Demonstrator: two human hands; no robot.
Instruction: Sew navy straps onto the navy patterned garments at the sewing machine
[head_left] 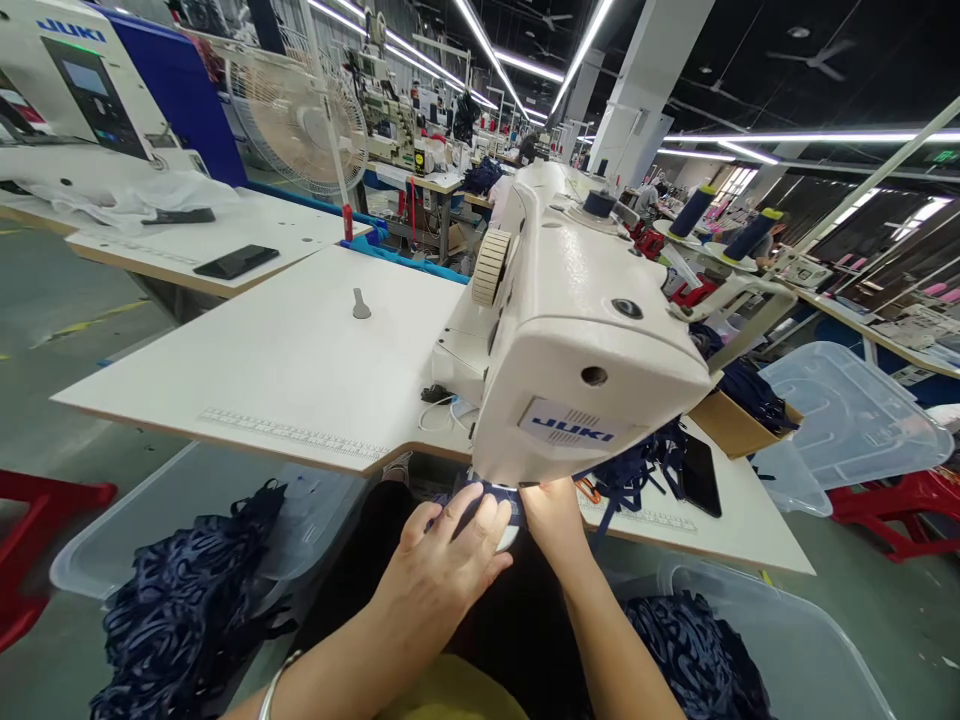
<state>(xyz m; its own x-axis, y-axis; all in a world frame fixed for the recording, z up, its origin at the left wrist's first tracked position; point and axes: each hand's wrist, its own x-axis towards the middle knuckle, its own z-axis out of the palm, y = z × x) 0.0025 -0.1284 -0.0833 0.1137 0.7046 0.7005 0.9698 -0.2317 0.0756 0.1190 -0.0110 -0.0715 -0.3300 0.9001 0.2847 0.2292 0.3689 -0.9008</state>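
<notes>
A white JUKI sewing machine (pixel 577 330) stands on a white table (pixel 300 360) right in front of me. Beneath its head lies a small piece of navy fabric (pixel 491 500). My left hand (pixel 450 565) rests on that fabric with its fingers curled down over it. My right hand (pixel 551 515) reaches under the machine head beside the left one; its fingertips are hidden by the machine. Both hands touch the navy piece near the needle area, which I cannot see.
Clear plastic bins hold heaps of navy strips at lower left (pixel 187 610) and lower right (pixel 697 660). A black phone (pixel 701 475) and loose navy strips (pixel 637 465) lie right of the machine. Thread cones (pixel 750 235), a fan (pixel 300 115), another phone (pixel 236 261) and red stools (pixel 37 540) surround the table.
</notes>
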